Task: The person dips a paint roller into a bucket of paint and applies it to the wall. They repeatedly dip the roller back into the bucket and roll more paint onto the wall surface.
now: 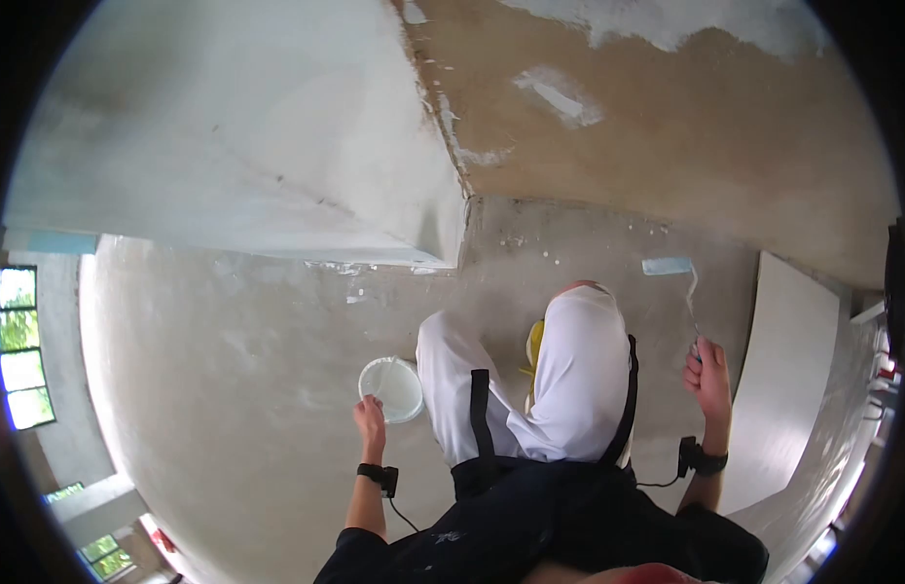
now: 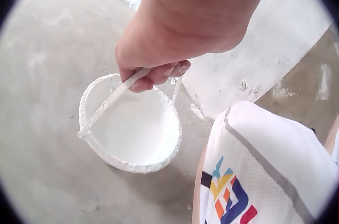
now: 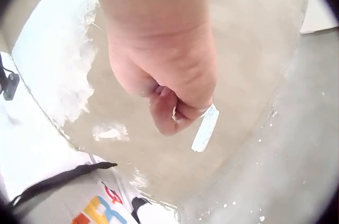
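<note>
My left hand (image 1: 369, 417) (image 2: 153, 73) grips the thin handle (image 2: 108, 102) of a small white paint bucket (image 1: 392, 388) (image 2: 132, 129), which holds white paint and hangs just above the concrete floor. My right hand (image 1: 706, 373) (image 3: 169, 102) is curled round the handle of a paint roller. Its pale blue roller head (image 1: 667, 266) (image 3: 205, 128) points up toward the bare tan wall (image 1: 686, 146). My white trouser legs (image 1: 569, 380) stand between the two hands.
A white-painted wall block (image 1: 248, 136) rises to the left of the corner, with paint patches (image 1: 560, 97) on the tan wall. A pale board (image 1: 788, 380) leans at the right. Windows (image 1: 19, 346) show at far left. Grey concrete floor (image 1: 229, 389) spreads around.
</note>
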Demonstrator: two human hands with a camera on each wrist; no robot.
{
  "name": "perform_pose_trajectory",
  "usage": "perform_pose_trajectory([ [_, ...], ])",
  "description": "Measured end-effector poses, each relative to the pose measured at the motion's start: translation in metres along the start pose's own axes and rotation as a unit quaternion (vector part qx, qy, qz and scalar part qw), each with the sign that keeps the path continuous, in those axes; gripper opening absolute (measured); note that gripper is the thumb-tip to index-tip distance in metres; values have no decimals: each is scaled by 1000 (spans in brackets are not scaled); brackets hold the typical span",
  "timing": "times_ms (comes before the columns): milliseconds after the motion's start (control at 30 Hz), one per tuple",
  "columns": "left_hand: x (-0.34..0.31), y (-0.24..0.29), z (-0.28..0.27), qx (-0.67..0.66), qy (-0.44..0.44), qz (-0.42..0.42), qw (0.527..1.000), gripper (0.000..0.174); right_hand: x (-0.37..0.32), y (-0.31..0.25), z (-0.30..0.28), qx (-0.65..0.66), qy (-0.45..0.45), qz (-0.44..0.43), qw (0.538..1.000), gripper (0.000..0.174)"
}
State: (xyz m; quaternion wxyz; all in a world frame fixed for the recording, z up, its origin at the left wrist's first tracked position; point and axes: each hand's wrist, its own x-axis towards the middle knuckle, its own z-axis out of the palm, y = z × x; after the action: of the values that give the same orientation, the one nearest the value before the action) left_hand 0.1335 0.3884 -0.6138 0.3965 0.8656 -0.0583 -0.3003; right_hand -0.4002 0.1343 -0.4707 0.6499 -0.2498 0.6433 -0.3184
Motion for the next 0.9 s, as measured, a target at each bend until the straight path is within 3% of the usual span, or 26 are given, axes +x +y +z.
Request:
perform_pose_trajectory([
  [133,10,-22,4,5,6,-1,1000,35,-37,-29,-25,0,-7,-20,1000,24],
  [200,12,-30,4,5,13,4,1000,35,-63,-53,-24,-12,88,-39,995,21],
  [300,13,-22,-5,66,26,41,997,36,-100,-86,-28,-45,107,-60,991,22],
  [333,12,-21,-13,120,33,66,990,37,-115,-96,-27,-42,104,-77,991,22],
  [500,0,-7,-27,135,-2,67,989,37,-159,-147,-31,-74,106,-133,983,24],
  [667,-20,6,-30,111,-12,83,990,34,-148,-176,-25,-68,68,-181,979,25],
  [733,-16,-4,-31,210,35,217,953,25,-138,-180,-14,-57,0,-188,981,24],
  [867,-50,11,-34,187,88,270,940,29,-132,-185,1,-47,-54,-195,978,23],
  [900,-66,19,-37,235,122,321,909,34,-130,-184,2,-49,-69,-194,977,23],
])
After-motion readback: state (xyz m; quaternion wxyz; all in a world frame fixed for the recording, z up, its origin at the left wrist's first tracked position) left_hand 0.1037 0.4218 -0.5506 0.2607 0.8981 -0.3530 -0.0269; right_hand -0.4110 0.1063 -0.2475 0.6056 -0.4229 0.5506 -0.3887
